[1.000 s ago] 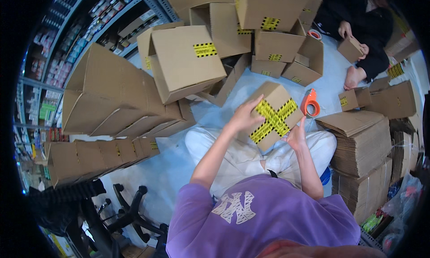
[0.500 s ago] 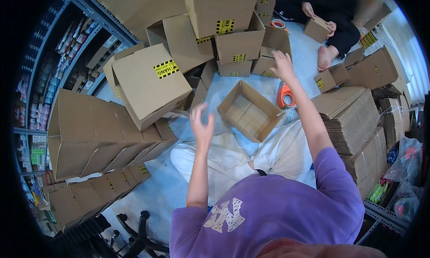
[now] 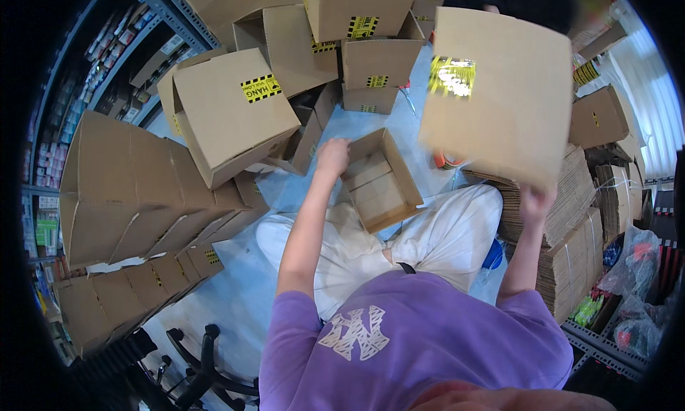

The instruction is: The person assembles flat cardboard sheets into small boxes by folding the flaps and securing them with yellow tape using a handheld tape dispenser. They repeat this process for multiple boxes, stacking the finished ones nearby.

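Note:
On the floor before my crossed legs sits an open cardboard box (image 3: 382, 190), tilted in view, its inside bare. My left hand (image 3: 333, 157) is closed at the left rim of this box. To the right, a cardboard carton (image 3: 503, 100) with yellow-and-black tape is held up close to the camera, blurred at its edges. My right hand (image 3: 535, 203) grips its lower right corner; most of the fingers are hidden. Below the raised carton an orange tape dispenser (image 3: 447, 160) shows only in part.
Taped cartons (image 3: 271, 125) crowd the left and far side. Flattened cardboard sheets (image 3: 574, 197) are stacked at my right. Loaded shelves (image 3: 50, 161) line the left edge, with a chair base (image 3: 203, 368) at lower left. Another person (image 3: 521, 1) is mostly hidden behind the raised carton.
My right hand has taken a carton from the far side and lifted it rightward and toward me. My left hand, open before, has moved onto the open box's rim.

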